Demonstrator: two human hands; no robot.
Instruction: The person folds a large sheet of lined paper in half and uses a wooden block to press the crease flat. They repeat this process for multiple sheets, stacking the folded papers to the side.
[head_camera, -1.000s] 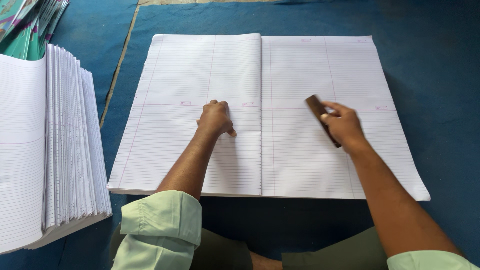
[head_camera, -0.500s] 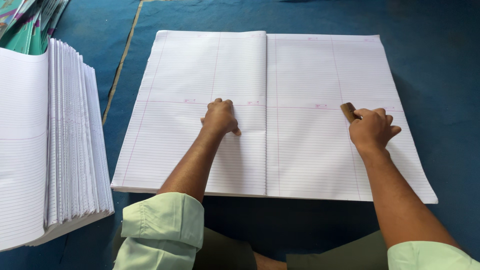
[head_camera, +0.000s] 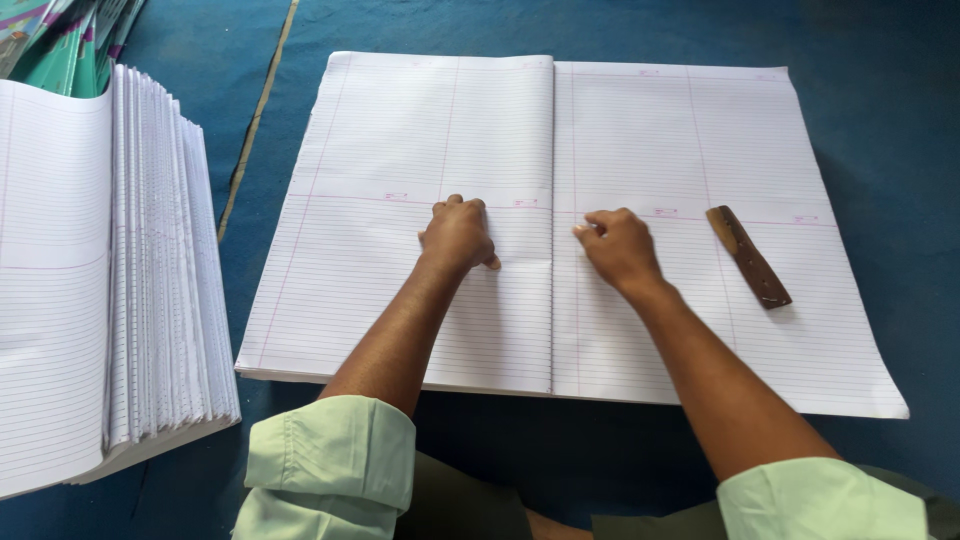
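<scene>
Two hands pressing a large sheet of ruled paper beside its centre fold.

Left hand (head_camera: 458, 232) and right hand (head_camera: 618, 245) rest knuckles-curled, holding nothing, either side of the crease in the ruled paper stack (head_camera: 420, 130); a brown wooden stick (head_camera: 748, 256) lies loose right of the right hand, and folded ruled sheets (head_camera: 150, 270) are piled on the blue floor (head_camera: 880, 120) at left.

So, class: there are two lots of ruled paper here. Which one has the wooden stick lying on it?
The big open spread of ruled sheets under both hands; the brown wooden stick lies on its right half. The tall stack of sheets at the left edge carries nothing.
</scene>
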